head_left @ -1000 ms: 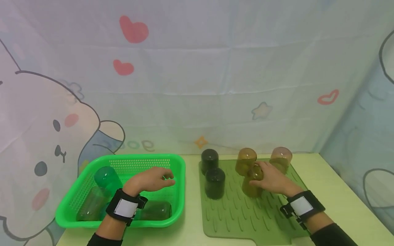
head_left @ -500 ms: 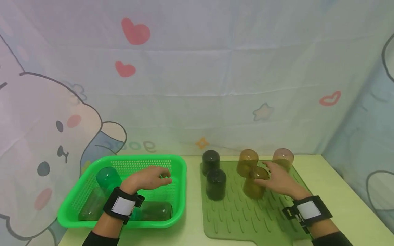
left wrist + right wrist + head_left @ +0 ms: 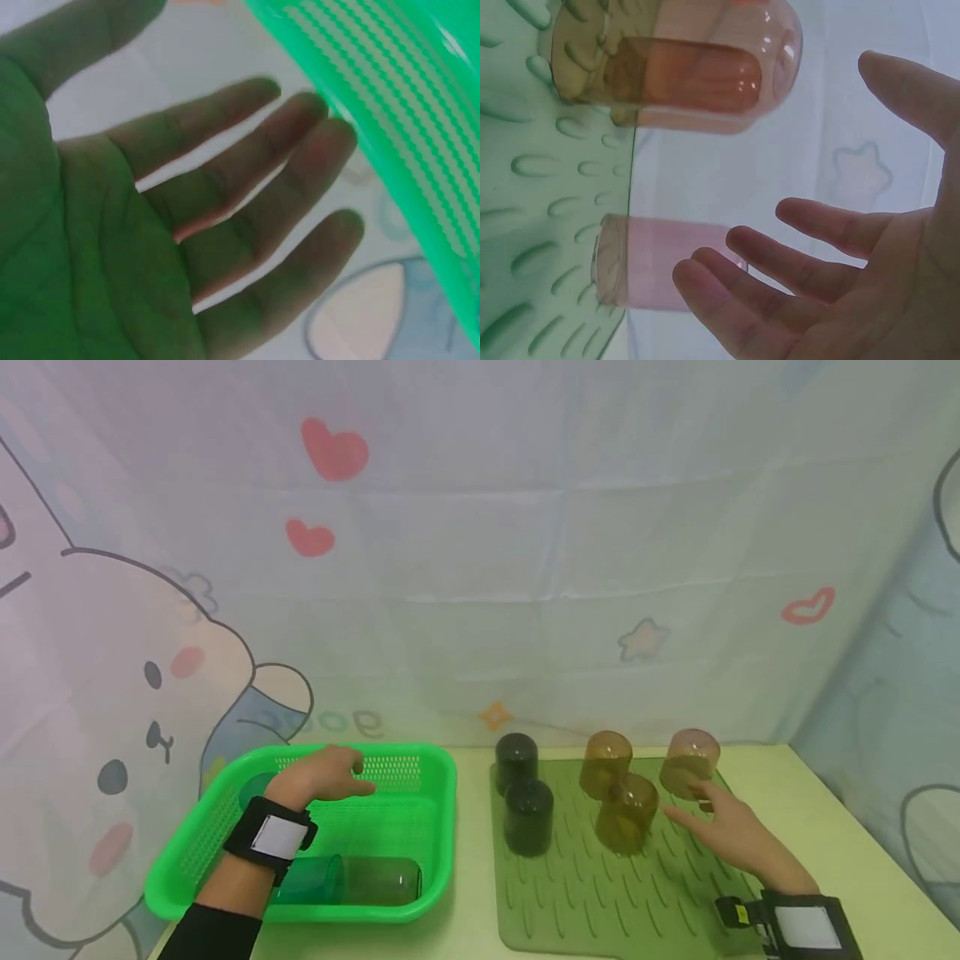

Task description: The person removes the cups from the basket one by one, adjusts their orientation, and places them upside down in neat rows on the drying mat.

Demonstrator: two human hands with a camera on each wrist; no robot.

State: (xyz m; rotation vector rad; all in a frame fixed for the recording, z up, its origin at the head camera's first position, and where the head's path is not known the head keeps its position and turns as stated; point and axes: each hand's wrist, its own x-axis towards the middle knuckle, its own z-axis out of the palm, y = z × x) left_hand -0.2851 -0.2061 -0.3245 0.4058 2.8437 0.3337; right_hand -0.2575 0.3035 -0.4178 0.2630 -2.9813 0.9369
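My left hand (image 3: 322,774) hovers over the left part of a green basket (image 3: 442,827), holding nothing. The left wrist view shows its fingers (image 3: 217,180) spread beside the basket's rim (image 3: 375,150). Inside lie a teal cup (image 3: 307,882) and a greyish clear cup (image 3: 384,882) on their sides. Another teal cup (image 3: 253,790) is partly hidden by my left hand. To the right, my right hand (image 3: 738,835) is off the front amber cup (image 3: 628,817), its fingers loosely extended near the pink cup (image 3: 690,764). A second amber cup (image 3: 606,767) stands behind the front one.
A green drying mat (image 3: 592,910) with raised ridges bears the upside-down cups. Two dark cups, one at the back (image 3: 516,764) and one in front (image 3: 528,818), stand on its left side. A printed cloth (image 3: 480,568) hangs behind the pale table (image 3: 474,877).
My right hand has let go of the front amber cup and drawn back to the right. My left hand has moved left over the basket, uncovering the teal cup at the front.
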